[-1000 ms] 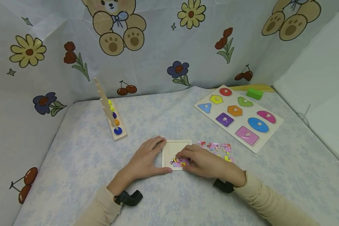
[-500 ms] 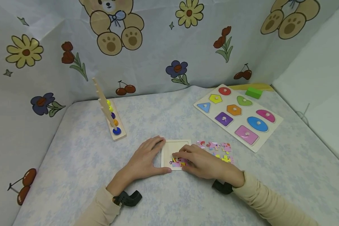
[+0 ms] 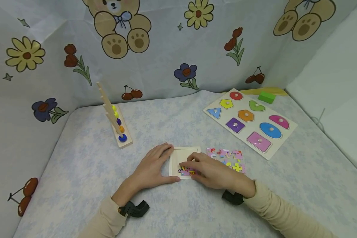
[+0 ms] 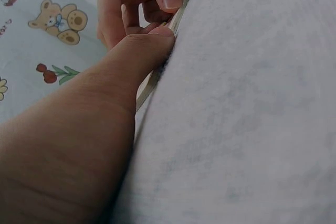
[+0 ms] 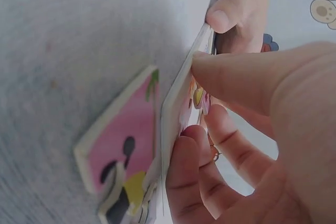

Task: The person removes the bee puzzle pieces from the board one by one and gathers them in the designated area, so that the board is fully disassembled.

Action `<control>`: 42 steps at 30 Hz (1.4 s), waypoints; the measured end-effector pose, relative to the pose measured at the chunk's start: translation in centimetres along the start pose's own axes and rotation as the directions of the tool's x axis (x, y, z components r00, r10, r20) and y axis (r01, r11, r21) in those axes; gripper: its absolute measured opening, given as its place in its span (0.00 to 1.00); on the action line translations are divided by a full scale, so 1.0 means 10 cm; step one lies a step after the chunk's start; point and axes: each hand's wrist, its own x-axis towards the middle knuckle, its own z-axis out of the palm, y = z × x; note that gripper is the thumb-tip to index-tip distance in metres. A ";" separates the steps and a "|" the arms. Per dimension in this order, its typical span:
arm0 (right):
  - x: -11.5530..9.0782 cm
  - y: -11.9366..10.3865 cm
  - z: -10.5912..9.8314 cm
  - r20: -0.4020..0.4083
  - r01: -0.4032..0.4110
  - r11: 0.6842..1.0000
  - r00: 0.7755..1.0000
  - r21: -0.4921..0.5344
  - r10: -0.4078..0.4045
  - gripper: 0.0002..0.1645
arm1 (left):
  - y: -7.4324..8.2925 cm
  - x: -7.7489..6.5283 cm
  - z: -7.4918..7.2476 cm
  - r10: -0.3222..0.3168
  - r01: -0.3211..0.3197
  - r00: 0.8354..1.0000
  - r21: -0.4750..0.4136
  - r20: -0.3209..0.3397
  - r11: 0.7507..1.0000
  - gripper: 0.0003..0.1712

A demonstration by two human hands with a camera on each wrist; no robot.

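Observation:
A small square wooden puzzle tray (image 3: 179,155) lies in front of me, with pink and yellow puzzle pieces (image 3: 184,172) along its lower part. My left hand (image 3: 153,167) holds the tray at its left side, the thumb by the near corner and the fingers by the far one. Over the tray's right half, my right hand (image 3: 212,170) bends its fingers down at the pieces. In the right wrist view a puzzle piece (image 5: 199,98) with yellow on it stands tilted between thumb and fingers. The right hand hides part of the tray.
Several loose puzzle pieces (image 3: 237,167) lie just right of the tray. Behind them is a shape puzzle board (image 3: 271,153) with knobs, and a green block (image 3: 266,97) beyond it. A wooden peg stand (image 3: 127,140) with coloured beads stands at the left.
The right hand's fingertips have shifted slightly left over the tray. The left hand stays where it was, and the whole view has drifted a little.

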 end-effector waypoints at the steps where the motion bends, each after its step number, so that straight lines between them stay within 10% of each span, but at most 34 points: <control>1: 0.00 0.00 0.00 0.002 -0.002 1.000 1.000 0.005 0.002 0.27 | 0.00 0.00 0.00 0.001 -0.001 1.000 0.000 0.000 1.000 0.64; 42: -0.02 0.10 -0.07 0.003 -0.047 0.992 0.999 0.116 0.047 0.22 | 0.01 0.00 -0.01 -0.008 0.008 1.000 -0.017 0.000 1.000 0.64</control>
